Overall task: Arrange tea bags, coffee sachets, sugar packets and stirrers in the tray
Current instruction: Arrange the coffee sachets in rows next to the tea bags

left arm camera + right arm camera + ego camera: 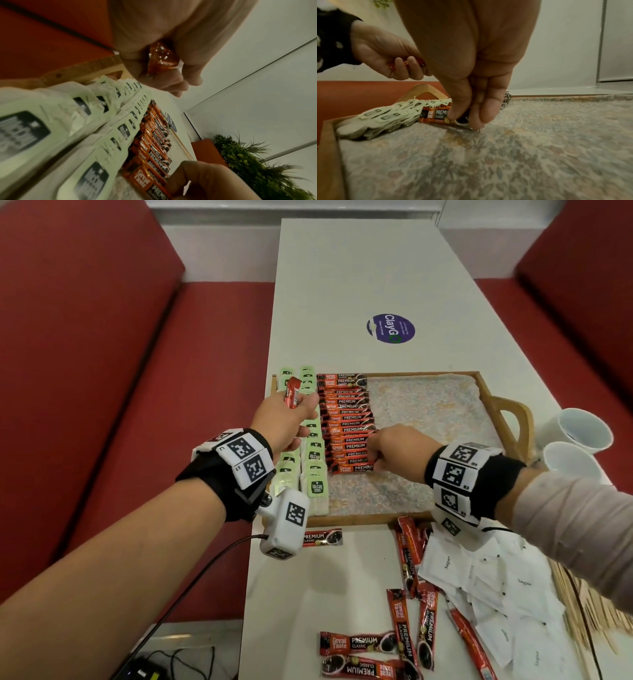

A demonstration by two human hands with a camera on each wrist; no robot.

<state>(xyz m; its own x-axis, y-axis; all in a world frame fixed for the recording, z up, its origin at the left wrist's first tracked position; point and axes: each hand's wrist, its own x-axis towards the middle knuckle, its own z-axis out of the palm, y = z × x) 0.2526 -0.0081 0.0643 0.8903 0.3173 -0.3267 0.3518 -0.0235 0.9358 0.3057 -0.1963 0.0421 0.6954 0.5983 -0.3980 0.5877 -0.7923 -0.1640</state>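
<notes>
My right hand [394,451] pinches the end of the nearest coffee sachet [436,116] in the tray [479,380], setting it flush so the red row beside the tea bags [313,460] stays even. My left hand [286,422] hovers above, fingers curled around spare sachets [293,393], likely next in line.

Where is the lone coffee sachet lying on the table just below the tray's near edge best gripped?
Pinch the lone coffee sachet at its right, dark-printed end, coming from above. It lies flat and crosswise on the table, clear of the tray; its left end is hidden under the left wrist camera.
</notes>
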